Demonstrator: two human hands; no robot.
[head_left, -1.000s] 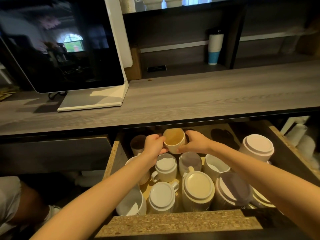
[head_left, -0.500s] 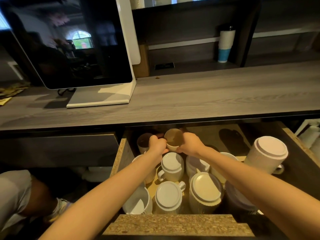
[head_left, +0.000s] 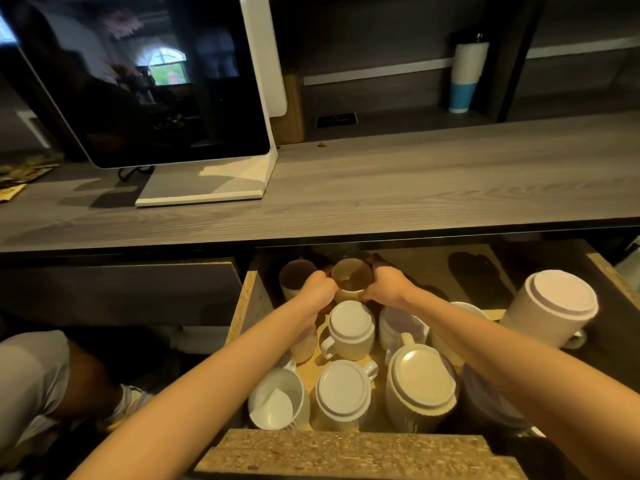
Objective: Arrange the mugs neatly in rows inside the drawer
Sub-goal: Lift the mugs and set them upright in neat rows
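Mugs crowd the open drawer (head_left: pixel 247 306) below the surface (head_left: pixel 381 188), and the one I am working on is the tan mug (head_left: pixel 351 277), upright at the very back, under the overhang of the surface. My left hand (head_left: pixel 317 291) is on its left side and my right hand (head_left: pixel 384 289) on its right, the fingers of both curled round its wall and grasping it between them. I take it from both sides because the spot is deep and in shadow, and a two-sided hold lets me square it up without knocking its neighbour. That neighbour is a dark mug (head_left: pixel 296 278) just beside it on the left; whether they touch I cannot tell, nor whether the tan mug sits on the drawer floor or just above it. Nearer me the white ones stand in rough lines, mostly base up, such as the inverted mug (head_left: pixel 351 327) just in front of my hands, while the front-left mug (head_left: pixel 277 400) stands mouth up. Their handles point different ways. A large ribbed mug (head_left: pixel 550 306) stands base up on the right, well apart from the rest, so I judge the rows only partly formed.
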